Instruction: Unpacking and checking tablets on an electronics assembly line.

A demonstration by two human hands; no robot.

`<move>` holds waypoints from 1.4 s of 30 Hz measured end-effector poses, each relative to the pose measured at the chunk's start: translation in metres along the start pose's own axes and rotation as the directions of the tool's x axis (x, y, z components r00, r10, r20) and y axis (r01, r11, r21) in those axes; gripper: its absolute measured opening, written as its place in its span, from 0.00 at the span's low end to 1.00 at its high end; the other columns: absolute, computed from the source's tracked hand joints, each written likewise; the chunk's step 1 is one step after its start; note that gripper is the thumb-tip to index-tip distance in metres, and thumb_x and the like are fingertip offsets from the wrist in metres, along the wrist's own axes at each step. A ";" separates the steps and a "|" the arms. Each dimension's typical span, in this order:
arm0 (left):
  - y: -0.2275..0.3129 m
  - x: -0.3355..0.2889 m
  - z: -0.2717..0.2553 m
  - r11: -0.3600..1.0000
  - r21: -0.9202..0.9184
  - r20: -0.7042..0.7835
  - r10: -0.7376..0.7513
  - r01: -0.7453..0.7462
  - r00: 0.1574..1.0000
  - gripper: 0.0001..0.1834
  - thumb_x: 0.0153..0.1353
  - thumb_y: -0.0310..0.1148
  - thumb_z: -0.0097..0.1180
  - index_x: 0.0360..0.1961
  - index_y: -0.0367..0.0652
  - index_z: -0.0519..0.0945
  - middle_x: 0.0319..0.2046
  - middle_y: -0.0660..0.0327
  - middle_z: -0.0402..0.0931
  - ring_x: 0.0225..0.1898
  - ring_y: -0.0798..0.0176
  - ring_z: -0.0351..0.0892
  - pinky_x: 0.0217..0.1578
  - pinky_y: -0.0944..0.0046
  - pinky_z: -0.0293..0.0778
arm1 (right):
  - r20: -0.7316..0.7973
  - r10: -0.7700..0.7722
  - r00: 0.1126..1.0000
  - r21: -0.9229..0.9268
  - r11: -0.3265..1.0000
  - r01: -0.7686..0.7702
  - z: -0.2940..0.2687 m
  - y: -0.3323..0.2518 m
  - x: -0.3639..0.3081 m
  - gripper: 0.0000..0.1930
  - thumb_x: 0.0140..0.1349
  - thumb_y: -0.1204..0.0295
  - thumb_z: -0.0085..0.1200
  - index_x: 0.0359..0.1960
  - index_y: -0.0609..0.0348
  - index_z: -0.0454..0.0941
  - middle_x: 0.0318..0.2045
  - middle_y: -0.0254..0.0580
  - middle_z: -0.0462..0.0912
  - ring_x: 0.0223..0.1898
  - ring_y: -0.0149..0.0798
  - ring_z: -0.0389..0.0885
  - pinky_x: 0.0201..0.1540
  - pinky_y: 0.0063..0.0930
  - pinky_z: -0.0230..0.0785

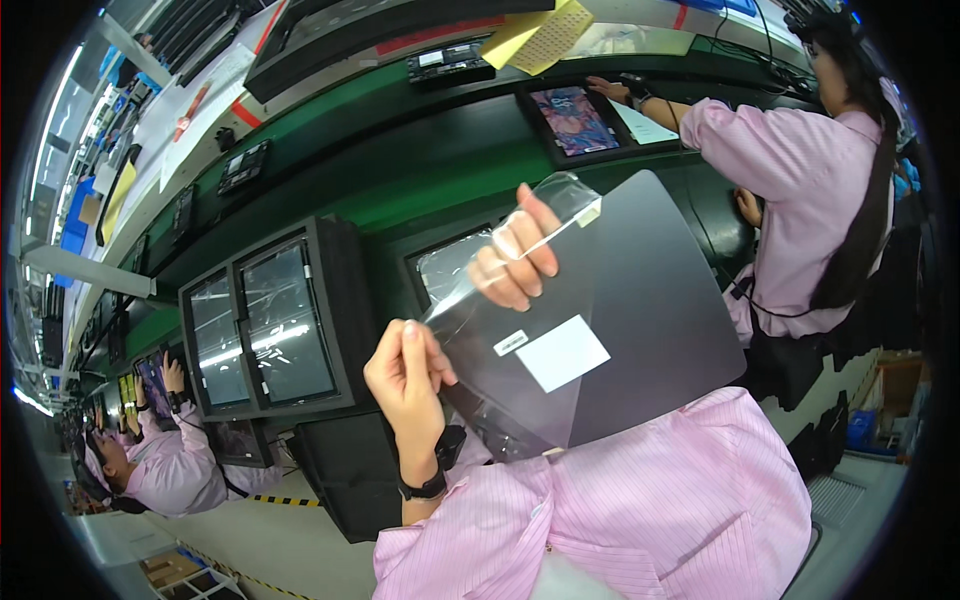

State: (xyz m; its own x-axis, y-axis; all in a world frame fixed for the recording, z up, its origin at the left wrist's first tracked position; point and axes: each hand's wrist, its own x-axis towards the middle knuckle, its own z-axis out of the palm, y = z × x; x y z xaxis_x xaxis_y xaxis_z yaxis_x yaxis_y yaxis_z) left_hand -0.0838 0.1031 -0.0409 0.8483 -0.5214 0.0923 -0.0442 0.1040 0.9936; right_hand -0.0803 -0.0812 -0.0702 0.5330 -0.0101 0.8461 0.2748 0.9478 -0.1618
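Note:
A thin dark grey panel (pixel 660 290) with rounded corners is held up at a tilt in front of my chest. A white label (pixel 563 353) and a small barcode sticker (pixel 511 343) show on its left part. Clear film (pixel 480 385) lies over that side, glossy and creased, with a pale tab (pixel 589 214) at its upper end. My left hand (pixel 408 372) pinches the film's left edge between thumb and fingers. The curled fingers of my right hand (pixel 515 255) grip the panel's far side, partly seen at the film; its forearm is hidden behind the panel.
A black frame (pixel 345 300) with two film-covered screens stands at left on the green-black bench. Another screen (pixel 440 265) lies behind my hands. A co-worker (pixel 790 180) at right reaches toward a lit display (pixel 574 121). Another person (pixel 170 460) works at far left.

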 end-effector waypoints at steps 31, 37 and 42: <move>0.054 0.031 0.009 0.952 0.154 0.490 0.160 -0.266 0.857 0.18 0.65 0.43 0.48 0.38 0.34 0.68 0.28 0.56 0.71 0.31 0.65 0.72 0.34 0.67 0.69 | -0.431 -0.709 0.558 -0.844 0.096 -0.528 0.025 -0.015 0.005 0.25 0.69 0.62 0.42 0.11 0.59 0.64 0.11 0.29 0.61 0.16 0.21 0.53 0.19 0.23 0.48; 0.039 0.043 0.005 0.837 0.295 0.092 0.455 -0.461 0.886 0.30 0.69 0.54 0.30 0.39 0.32 0.70 0.27 0.56 0.71 0.27 0.66 0.69 0.31 0.68 0.65 | 0.116 -0.470 0.875 -0.504 -0.787 -0.356 0.043 -0.002 0.029 0.15 0.59 0.71 0.54 0.15 0.61 0.70 0.13 0.40 0.67 0.14 0.39 0.64 0.20 0.29 0.54; 0.019 0.108 -0.019 0.563 0.201 -0.466 0.775 -0.801 0.427 0.37 0.69 0.55 0.22 0.14 0.39 0.68 0.09 0.58 0.65 0.10 0.68 0.63 0.15 0.76 0.61 | 0.084 -0.124 0.989 -0.688 -0.725 -0.032 0.086 0.023 0.037 0.13 0.46 0.72 0.65 0.35 0.60 0.80 0.26 0.37 0.78 0.24 0.38 0.75 0.27 0.29 0.66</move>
State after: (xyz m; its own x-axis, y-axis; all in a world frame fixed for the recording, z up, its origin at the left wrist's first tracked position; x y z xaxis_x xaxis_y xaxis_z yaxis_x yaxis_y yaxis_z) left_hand 0.0170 0.0644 -0.0131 0.5741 0.2522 0.7790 -0.8110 0.3060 0.4987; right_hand -0.1232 -0.0324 0.0016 0.4255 -0.1008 0.8993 0.3344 -0.9059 -0.2597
